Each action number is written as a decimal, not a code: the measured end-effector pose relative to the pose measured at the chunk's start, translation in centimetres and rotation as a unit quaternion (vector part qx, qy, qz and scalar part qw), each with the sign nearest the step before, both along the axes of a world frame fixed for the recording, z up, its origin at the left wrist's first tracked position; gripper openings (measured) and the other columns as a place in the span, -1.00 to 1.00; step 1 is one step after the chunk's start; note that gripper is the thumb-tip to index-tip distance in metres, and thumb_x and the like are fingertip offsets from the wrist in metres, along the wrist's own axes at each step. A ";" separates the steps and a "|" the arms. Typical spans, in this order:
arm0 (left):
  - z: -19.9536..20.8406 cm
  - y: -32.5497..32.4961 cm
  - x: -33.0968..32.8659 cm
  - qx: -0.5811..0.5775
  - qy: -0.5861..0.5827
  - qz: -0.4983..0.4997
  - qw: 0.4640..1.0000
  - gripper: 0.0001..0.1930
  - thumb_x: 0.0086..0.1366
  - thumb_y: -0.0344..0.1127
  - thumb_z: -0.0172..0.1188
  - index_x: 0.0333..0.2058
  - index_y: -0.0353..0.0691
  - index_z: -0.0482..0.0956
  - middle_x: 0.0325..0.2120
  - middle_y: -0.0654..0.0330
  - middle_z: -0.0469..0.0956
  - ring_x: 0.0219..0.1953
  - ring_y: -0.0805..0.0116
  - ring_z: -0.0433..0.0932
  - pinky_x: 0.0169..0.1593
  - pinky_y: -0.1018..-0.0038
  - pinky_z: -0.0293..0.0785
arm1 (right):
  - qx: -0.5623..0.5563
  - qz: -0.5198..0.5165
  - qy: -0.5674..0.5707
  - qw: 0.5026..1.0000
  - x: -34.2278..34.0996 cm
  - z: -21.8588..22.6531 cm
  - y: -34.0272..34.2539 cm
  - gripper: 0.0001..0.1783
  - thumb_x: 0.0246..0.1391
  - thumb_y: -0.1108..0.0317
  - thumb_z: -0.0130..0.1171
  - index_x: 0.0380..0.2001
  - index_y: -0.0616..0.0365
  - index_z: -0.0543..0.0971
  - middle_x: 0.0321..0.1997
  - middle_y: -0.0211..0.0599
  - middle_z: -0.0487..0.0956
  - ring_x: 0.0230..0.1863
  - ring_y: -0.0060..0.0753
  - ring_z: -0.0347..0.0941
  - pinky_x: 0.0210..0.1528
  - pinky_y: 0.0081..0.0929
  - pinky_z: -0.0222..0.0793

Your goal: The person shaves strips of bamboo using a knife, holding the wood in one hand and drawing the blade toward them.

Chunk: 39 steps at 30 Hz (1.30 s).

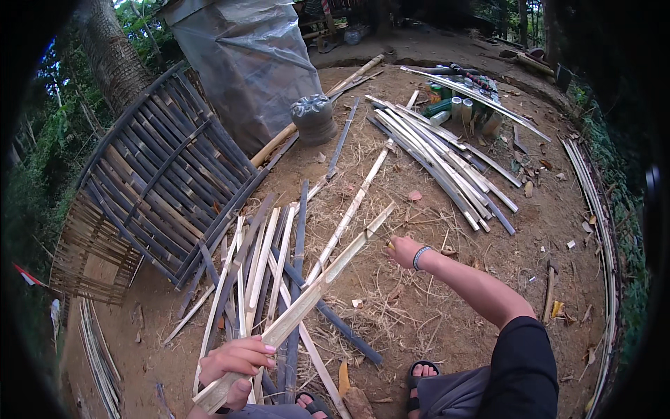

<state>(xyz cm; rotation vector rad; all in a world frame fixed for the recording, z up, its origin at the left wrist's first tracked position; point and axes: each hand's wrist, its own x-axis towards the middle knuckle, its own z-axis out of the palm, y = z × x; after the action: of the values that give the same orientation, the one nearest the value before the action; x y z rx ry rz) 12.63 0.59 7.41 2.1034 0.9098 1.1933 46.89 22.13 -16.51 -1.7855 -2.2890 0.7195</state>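
My left hand (pixel 234 362) is wrapped round the lower end of a split bamboo strip (pixel 301 307), pale on its hollow inner face. The strip slants up and away to the right, across other pieces on the ground. Just right of its far end is my right hand (pixel 405 252), closed, with a beaded bracelet on the wrist. A small yellowish bit shows at its fingers, too little to name. Under the held strip lies a loose pile of pale and dark bamboo strips (pixel 254 272). A dark bamboo length (pixel 349 332) crosses below it.
A dark slatted bamboo panel (pixel 164 167) leans at the left. Behind it are a plastic-covered stack (pixel 244 63) and a big plastic bottle (pixel 313 120). More strips (pixel 447 164) lie far right, near green bottles (pixel 437 107). A hammer-like tool (pixel 550 290) lies at the right.
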 end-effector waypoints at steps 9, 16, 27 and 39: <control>-0.1 0.1 0.2 0.007 0.007 0.006 1.000 -0.63 0.31 0.04 0.00 -0.46 -0.17 0.34 -0.53 0.09 0.60 -0.30 0.17 0.60 -0.03 0.14 0.45 | 0.008 -0.006 -0.007 1.000 2.1 -2.3 1.6 -0.59 0.17 0.16 -0.03 -0.21 0.40 0.42 -0.26 0.32 0.53 -0.14 0.24 0.48 -0.05 -0.08 0.40; -0.2 0.0 0.3 -0.024 -0.013 0.029 0.999 -0.61 0.29 0.08 0.04 -0.46 -0.14 0.33 -0.52 0.11 0.59 -0.27 0.19 0.57 0.02 0.15 0.39 | -0.005 -0.003 0.009 1.000 1.2 -1.8 0.6 -0.59 0.17 0.18 -0.04 -0.17 0.40 0.41 -0.22 0.33 0.52 -0.10 0.23 0.47 -0.02 -0.09 0.39; -1.2 -0.2 -0.2 -0.013 -0.022 0.053 0.998 -0.62 0.29 0.08 0.02 -0.45 -0.12 0.29 -0.53 0.13 0.57 -0.27 0.22 0.54 0.05 0.16 0.34 | -0.001 -0.033 0.007 0.999 0.9 -1.7 1.2 -0.62 0.15 0.22 -0.02 -0.25 0.43 0.42 -0.27 0.34 0.53 -0.18 0.23 0.50 -0.08 -0.05 0.42; -0.8 -0.4 -0.4 -0.014 -0.013 0.052 0.998 -0.64 0.31 0.03 0.01 -0.43 -0.15 0.29 -0.53 0.11 0.57 -0.27 0.21 0.54 0.05 0.16 0.35 | 0.014 -0.041 0.050 0.998 -0.7 -2.9 1.9 -0.61 0.15 0.17 -0.01 -0.23 0.38 0.41 -0.30 0.28 0.54 -0.19 0.25 0.49 -0.10 -0.05 0.42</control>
<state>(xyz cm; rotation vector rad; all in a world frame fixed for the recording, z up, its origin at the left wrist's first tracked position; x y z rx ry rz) 12.25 0.22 6.60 2.0346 1.0290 1.2508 46.21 24.01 -19.37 -1.7776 -2.1396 0.7412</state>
